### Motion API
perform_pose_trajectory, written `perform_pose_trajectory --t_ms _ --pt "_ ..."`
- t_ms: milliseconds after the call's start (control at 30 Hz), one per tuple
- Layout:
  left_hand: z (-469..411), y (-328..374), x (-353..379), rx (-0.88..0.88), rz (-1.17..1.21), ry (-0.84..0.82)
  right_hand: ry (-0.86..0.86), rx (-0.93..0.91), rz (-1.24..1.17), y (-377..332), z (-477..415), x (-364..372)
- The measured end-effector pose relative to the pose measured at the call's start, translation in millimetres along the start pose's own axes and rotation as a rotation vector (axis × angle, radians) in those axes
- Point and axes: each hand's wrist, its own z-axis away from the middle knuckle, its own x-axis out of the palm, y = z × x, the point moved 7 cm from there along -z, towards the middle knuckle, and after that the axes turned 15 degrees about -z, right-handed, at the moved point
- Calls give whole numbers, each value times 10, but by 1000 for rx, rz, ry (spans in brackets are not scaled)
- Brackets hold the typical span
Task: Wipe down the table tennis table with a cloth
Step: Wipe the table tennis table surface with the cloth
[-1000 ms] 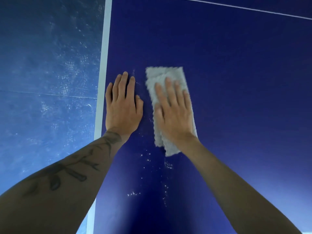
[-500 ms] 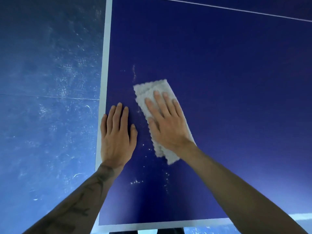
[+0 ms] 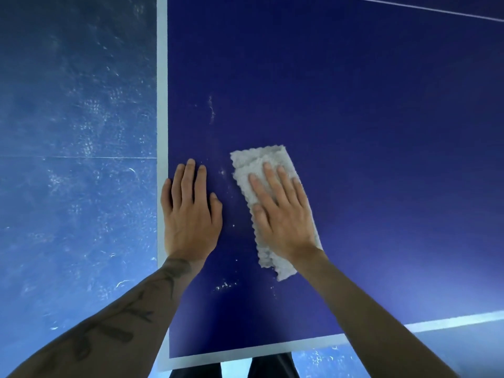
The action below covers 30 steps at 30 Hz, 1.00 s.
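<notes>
The dark blue table tennis table (image 3: 354, 132) fills the view, its near left corner below me. A folded pale grey cloth (image 3: 246, 162) lies on it near the left side. My right hand (image 3: 281, 214) presses flat on the cloth with straight fingers. My left hand (image 3: 188, 211) rests flat on the bare table just left of the cloth, by the white edge line (image 3: 162, 105). White dust specks (image 3: 225, 286) and a faint smear (image 3: 211, 110) mark the surface around the cloth.
A scuffed blue floor (image 3: 76, 159) lies left of the table. The white end line (image 3: 245, 350) runs along the near edge, with my dark trouser legs (image 3: 270, 366) just below it. A thin white centre line (image 3: 425, 8) crosses the far right.
Both hands and the cloth slid toward me along the left side over the second, leaving a smear where they were. The near edge of the table has come into view.
</notes>
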Motion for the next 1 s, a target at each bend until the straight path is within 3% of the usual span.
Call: perform_pose_trajectory --t_ms 133,233,300,433,500,567,667,733,900,1000 --pt "11 1 -7 -14 -9 21 103 247 -29 606 -207 -322" --pt "13 11 4 -18 -13 29 178 347 -83 445 -593 -361" --pt "14 14 3 -15 -18 28 140 276 -78 125 -627 -237" --pt "25 27 -6 -5 -37 31 -69 -80 11 -213 36 90" --pt "35 27 1 -3 -40 33 -53 -31 -3 125 217 1" --pt "34 31 2 -3 -41 35 32 155 -12 502 148 -179" --pt "40 27 1 -7 -26 43 149 318 -43 584 -201 -310" --pt "50 31 0 -2 -15 51 153 281 -63 312 -355 -222" --pt "58 33 -24 3 -6 58 -39 -85 0 -205 383 167" --pt "63 27 -39 0 20 46 0 34 2 316 648 -25"
